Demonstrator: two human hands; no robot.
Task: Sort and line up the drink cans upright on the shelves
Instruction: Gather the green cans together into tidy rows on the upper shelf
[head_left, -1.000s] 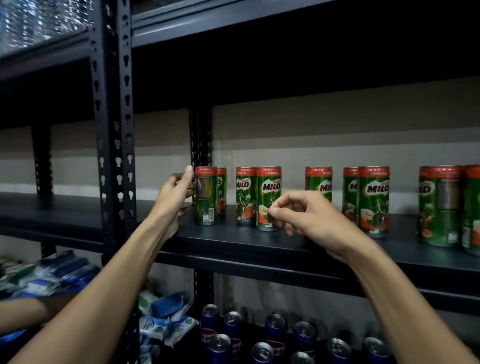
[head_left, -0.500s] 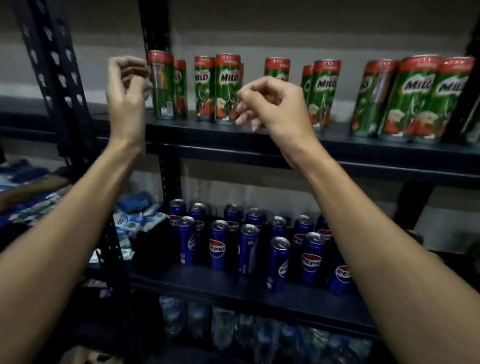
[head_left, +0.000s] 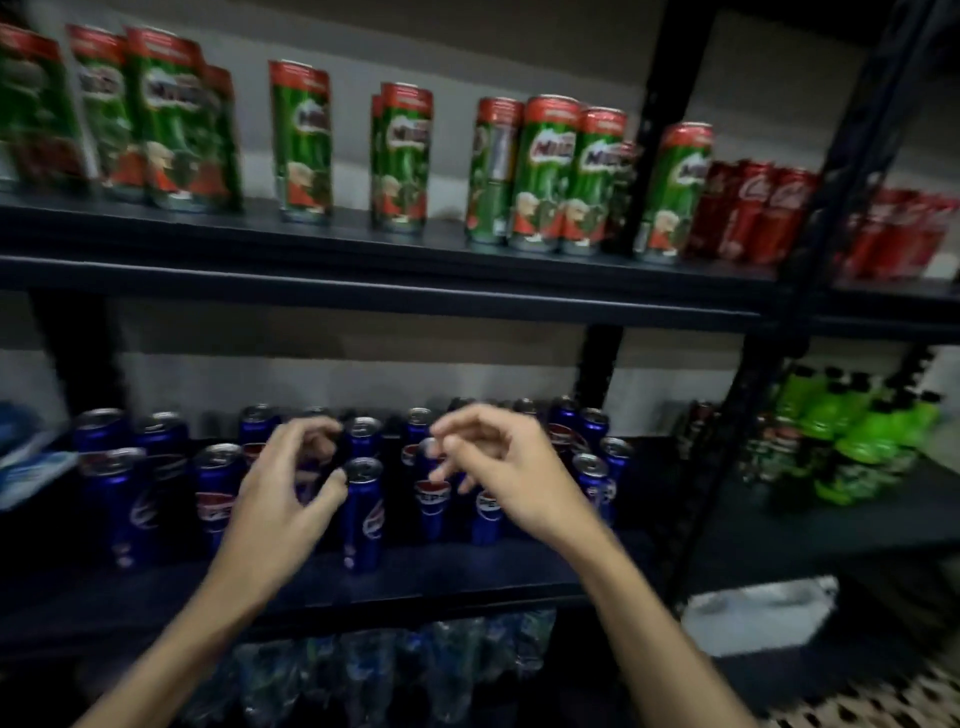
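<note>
Head view, blue Pepsi cans (head_left: 363, 514) upright (silver tops), loosely clustered

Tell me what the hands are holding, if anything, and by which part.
Nothing looks held. The left hand and right hand hover, fingers loosely curled, before the blue cans; the left thumb is beside one can's rim, contact unclear.

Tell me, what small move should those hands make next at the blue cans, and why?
Probably close the left hand round the front blue can beside its thumb and slide it into line. That hand and the right hand both hover loosely curled and seem empty, and the blue cans stand upright but scattered on the lower shelf.
</note>
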